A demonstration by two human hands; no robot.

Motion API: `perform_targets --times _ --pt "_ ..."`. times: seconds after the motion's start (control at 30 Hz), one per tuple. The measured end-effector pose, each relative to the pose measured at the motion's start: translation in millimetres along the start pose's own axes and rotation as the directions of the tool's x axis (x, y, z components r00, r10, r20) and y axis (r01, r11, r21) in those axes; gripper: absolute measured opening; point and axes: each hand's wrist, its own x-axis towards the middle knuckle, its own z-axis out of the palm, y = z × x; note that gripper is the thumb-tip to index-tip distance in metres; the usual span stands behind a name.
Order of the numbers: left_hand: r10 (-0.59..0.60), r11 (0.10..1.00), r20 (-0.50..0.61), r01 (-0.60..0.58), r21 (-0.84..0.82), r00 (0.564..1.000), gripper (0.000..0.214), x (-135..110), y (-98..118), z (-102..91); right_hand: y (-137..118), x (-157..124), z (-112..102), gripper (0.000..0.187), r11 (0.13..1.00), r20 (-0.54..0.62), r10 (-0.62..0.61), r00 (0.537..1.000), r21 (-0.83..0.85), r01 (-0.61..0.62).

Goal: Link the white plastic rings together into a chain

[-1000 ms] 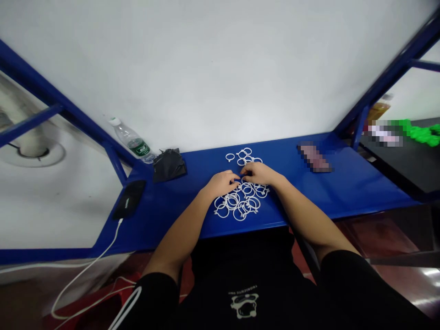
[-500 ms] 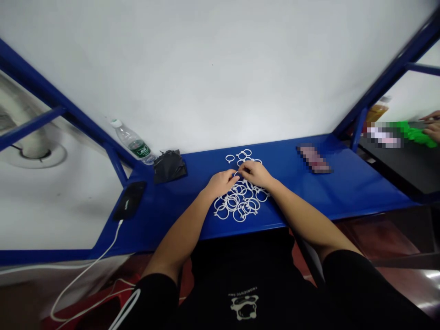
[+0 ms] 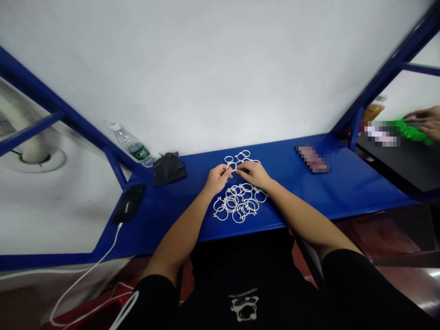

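The left hand (image 3: 217,178) pinches one white ring (image 3: 235,171) between thumb and forefinger; the right hand (image 3: 255,174) closes thumb and fingertips on its near right side; the ring sits between the two hands, just short of the far cluster (image 3: 244,155). The step in hand looks like two-handed fingertip work on this single ring; the next move, I judge, calls for a steady left pinch and small, precise right-hand pressure.

Around the hands, about five more rings make up the far cluster, partly covered by the right fingers; the near pile (image 3: 237,201) has more than ten, too tangled and small for a sure count. Farther out on the blue table (image 3: 192,206) are one bottle (image 3: 135,149), one crumpled black bag (image 3: 169,168), one black device (image 3: 129,203) with a white cable (image 3: 113,243), and one pixelated flat item (image 3: 312,158); beyond, at right, another person's hands (image 3: 431,121) touch something green (image 3: 412,133).
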Motion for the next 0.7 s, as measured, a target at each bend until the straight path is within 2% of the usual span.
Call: perform_targets --times 0.1,0.17,0.2,0.33,0.43,0.53,0.7 --pt "0.073 0.995 -0.002 -0.073 -0.071 0.997 0.043 -2.6 -2.5 3.9 -2.9 0.1 -1.0 0.016 1.000 -0.015 -0.012 1.000 0.015 0.013" --pt "0.127 0.991 -0.008 -0.127 -0.037 0.992 0.053 -4.1 -3.0 4.4 -4.6 0.3 -1.2 0.016 0.999 -0.024 -0.019 1.000 0.034 0.020" --pt "0.141 0.990 -0.004 -0.141 0.003 0.990 0.052 -4.6 -2.8 4.0 -5.2 0.5 -1.1 0.017 0.999 -0.024 -0.023 0.999 0.043 0.024" --pt "0.187 0.953 0.030 -0.189 0.236 0.982 0.020 -4.6 0.7 -0.2 -6.4 0.3 0.1 0.019 0.996 0.007 -0.056 0.998 0.071 0.055" --pt "0.260 0.893 0.023 -0.249 0.374 0.965 0.015 -4.3 3.2 -2.5 -6.6 -0.5 0.9 0.021 0.996 0.034 -0.069 0.997 0.055 0.068" --pt "0.294 0.841 0.008 -0.263 0.473 0.956 0.013 -4.2 2.9 -2.4 -7.4 -1.4 1.0 0.021 0.998 0.060 -0.064 0.996 -0.023 0.065" --pt "0.301 0.795 0.041 -0.274 0.541 0.953 0.006 -3.3 -1.6 -2.4 -10.4 -2.3 0.4 0.020 0.981 0.099 -0.104 0.990 -0.155 0.118"
